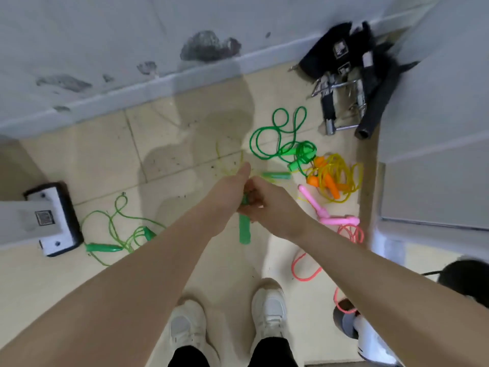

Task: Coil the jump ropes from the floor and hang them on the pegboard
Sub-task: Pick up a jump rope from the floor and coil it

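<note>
Both my hands meet in mid-frame above the floor. My left hand (pixel 235 185) grips a thin yellow-green jump rope (pixel 225 161), whose blurred cord loops up past my fingers. My right hand (pixel 267 201) holds the same rope near a green handle (pixel 244 230) that hangs below; a second green handle (pixel 276 176) sticks out to the right. On the floor lie a dark green rope (pixel 277 133), a yellow rope with orange handles (pixel 333 178), a pink rope (pixel 341 221) and a light green rope (pixel 116 231). No pegboard is in view.
A white wall and baseboard (pixel 132 94) run across the top. Black straps and metal gym handles (pixel 349 83) are heaped in the far right corner. A white machine foot (pixel 50 218) stands at left. My white shoes (pixel 227 321) are below. A black object (pixel 465 276) sits at right.
</note>
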A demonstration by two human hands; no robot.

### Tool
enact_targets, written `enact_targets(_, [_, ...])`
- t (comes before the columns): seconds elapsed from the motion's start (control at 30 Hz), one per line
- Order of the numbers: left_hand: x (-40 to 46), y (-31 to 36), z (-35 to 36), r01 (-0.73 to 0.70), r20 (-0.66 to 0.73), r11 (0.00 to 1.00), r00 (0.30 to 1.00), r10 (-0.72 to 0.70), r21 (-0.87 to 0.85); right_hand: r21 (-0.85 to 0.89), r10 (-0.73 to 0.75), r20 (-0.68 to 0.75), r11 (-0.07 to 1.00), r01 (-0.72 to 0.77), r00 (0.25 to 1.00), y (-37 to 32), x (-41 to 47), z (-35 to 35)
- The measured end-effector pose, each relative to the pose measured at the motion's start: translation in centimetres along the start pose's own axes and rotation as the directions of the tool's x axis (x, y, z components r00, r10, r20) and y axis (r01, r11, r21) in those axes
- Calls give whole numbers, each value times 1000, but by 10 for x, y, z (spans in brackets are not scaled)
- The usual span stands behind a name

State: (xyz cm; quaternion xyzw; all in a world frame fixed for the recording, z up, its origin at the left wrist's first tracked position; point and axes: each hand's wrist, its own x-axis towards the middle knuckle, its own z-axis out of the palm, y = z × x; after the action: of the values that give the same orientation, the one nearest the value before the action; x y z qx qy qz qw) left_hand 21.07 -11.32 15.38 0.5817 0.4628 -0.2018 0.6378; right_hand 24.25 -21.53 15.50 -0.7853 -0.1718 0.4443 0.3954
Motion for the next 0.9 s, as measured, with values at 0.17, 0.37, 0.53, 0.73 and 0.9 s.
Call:
enact_targets(0.17, [-106, 110, -29, -228, -65, 970, 973, 223, -81, 57, -99, -12, 993, 100, 995, -142, -65, -51])
enact_targets(0.37, [-275, 230, -88, -497, 51, 867, 866, 498, -36, -51, -195, -288, 981, 188, 937, -301, -154, -116])
enact_targets(0.53, [-408, 279, -133, -600, 204, 794, 793, 575, 94, -211, -378, -312, 922, 324, 872, -385, -220, -116])
enact_targets(0.73, [-509, 297, -174, -753, 301, 658, 622, 723, -23, -222, -400, -396, 915, 337, 827, -450, -261, -96])
enact_targets(0.9, [-561, 294, -198, -895, 305, 437, 393, 867, -90, -106, -398, -221, 917, 383, 891, -480, -287, -84])
